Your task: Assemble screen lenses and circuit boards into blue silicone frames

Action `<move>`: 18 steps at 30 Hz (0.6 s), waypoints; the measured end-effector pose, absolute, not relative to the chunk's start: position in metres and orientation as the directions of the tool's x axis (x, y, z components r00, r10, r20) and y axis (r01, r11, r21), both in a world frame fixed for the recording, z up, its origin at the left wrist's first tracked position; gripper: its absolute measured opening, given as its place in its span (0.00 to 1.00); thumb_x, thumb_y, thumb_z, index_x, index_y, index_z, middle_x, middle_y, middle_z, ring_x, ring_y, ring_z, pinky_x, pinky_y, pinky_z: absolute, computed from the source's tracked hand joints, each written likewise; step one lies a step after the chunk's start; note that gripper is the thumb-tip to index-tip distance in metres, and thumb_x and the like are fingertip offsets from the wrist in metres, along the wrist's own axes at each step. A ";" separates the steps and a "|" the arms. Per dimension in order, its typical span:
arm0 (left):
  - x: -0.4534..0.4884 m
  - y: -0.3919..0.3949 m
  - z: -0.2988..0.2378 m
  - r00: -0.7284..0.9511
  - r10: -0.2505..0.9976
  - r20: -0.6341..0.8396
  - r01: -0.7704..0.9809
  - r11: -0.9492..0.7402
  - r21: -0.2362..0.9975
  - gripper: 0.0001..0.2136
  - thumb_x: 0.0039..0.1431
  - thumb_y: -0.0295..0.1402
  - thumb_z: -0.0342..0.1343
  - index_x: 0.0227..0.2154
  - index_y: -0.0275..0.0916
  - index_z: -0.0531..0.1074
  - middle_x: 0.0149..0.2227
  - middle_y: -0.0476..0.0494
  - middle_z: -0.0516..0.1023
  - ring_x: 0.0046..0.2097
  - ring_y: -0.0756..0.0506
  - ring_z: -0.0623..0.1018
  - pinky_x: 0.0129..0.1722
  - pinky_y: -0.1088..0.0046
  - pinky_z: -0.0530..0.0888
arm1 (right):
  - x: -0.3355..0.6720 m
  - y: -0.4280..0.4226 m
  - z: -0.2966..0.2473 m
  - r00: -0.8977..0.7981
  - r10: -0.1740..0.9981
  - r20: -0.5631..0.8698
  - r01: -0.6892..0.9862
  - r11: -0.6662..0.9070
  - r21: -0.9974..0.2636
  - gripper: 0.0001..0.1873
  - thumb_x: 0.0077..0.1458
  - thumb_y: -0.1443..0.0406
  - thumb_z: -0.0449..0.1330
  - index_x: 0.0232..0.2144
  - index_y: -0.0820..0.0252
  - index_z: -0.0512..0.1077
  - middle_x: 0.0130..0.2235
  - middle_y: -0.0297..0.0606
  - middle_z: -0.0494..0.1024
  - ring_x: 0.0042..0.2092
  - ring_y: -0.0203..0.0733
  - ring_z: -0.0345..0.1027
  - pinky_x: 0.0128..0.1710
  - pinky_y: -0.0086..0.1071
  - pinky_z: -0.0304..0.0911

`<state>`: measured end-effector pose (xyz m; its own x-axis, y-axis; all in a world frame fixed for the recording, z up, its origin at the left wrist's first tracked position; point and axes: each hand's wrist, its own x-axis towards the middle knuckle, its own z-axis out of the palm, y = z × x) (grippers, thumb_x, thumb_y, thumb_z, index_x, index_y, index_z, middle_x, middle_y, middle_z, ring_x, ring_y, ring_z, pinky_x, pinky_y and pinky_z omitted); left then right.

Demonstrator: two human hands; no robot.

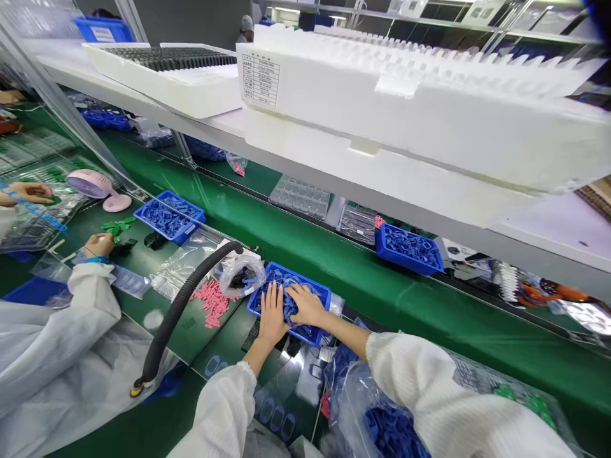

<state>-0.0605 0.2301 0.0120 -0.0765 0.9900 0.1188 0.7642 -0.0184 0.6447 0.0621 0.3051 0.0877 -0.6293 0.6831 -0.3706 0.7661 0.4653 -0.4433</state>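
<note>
A blue plastic tray [322, 289] full of small blue plastic parts [286, 278] is in front of me. My left hand [273, 316] lies across its left side, fingers stretched out over the parts. On the right, my right hand [306, 306] rests on the parts with its fingers extended and apart. The thumbs come close together above the tray, and I see nothing gripped in either hand. A clear bag with dark parts [242, 277] touches the tray's left end. Pink parts [214, 302] lie loose beyond it.
A black flexible hose [179, 312] arches up on the left. Beside it a co-worker's hand [99, 245] is near green parts [118, 226]. A bag of blue parts [394, 432] lies below my right forearm. White foam boxes [334, 95] stand on the shelf above the green conveyor belt [382, 289].
</note>
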 end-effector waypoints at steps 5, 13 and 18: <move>-0.055 0.227 0.011 -0.122 0.990 0.070 0.825 0.062 0.562 0.37 0.58 0.48 0.52 0.64 0.36 0.45 0.68 0.31 0.45 0.67 0.31 0.49 0.62 0.42 0.50 | 0.079 0.307 0.095 -0.656 0.632 -0.412 0.744 0.451 -0.493 0.32 0.56 0.61 0.61 0.60 0.54 0.55 0.66 0.44 0.47 0.62 0.59 0.49 0.57 0.57 0.54; -0.047 0.227 0.020 -0.211 0.977 -0.016 0.855 0.192 0.482 0.38 0.56 0.46 0.54 0.64 0.41 0.43 0.68 0.32 0.42 0.66 0.28 0.48 0.60 0.39 0.52 | 0.085 0.309 0.108 -0.625 0.660 -0.416 0.754 0.375 -0.539 0.31 0.57 0.60 0.59 0.60 0.55 0.55 0.64 0.45 0.52 0.60 0.56 0.54 0.55 0.55 0.57; -0.046 0.220 0.028 -0.089 0.996 0.018 0.894 0.072 0.442 0.40 0.55 0.48 0.54 0.64 0.38 0.42 0.68 0.30 0.40 0.67 0.29 0.47 0.60 0.42 0.53 | 0.090 0.324 0.127 -0.587 0.694 -0.416 0.777 0.340 -0.530 0.24 0.59 0.60 0.58 0.56 0.58 0.61 0.60 0.45 0.60 0.56 0.51 0.61 0.53 0.51 0.61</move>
<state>-0.0461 0.2205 0.0284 -0.0891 0.9959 0.0176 0.8943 0.0722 0.4417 0.0899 0.3241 0.1271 -0.5873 0.6944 -0.4158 0.7769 0.3396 -0.5301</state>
